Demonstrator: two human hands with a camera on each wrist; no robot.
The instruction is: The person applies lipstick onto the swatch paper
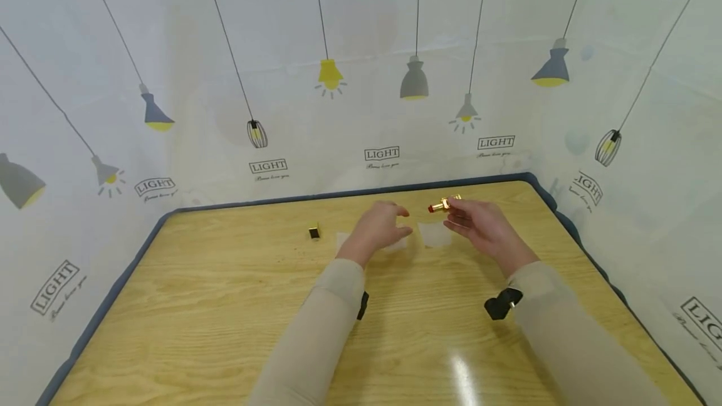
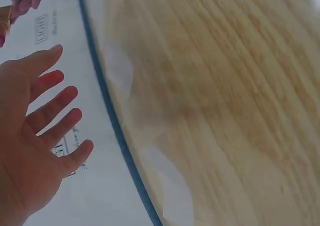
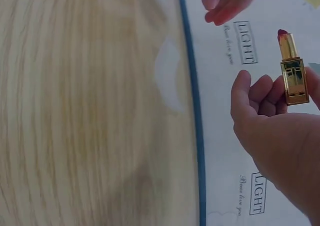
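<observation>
A gold lipstick (image 3: 294, 80) with its red bullet exposed is in my right hand (image 1: 485, 227), held between thumb and fingers above the far part of the table. The red tip points left, toward my left hand (image 1: 373, 230). That hand is empty, its fingers spread and loosely bent in the left wrist view, and a gap separates it from the lipstick. A small black and gold piece, shaped like a cap (image 1: 314, 231), stands on the table to the left of my left hand.
Pale, thin patches like paper or film lie on the wooden table (image 1: 225, 306), one white patch (image 1: 435, 235) below the lipstick and others partly behind my left hand. A blue edge strip (image 1: 271, 202) borders the table, with a lamp-print wall covering (image 1: 350, 118) behind.
</observation>
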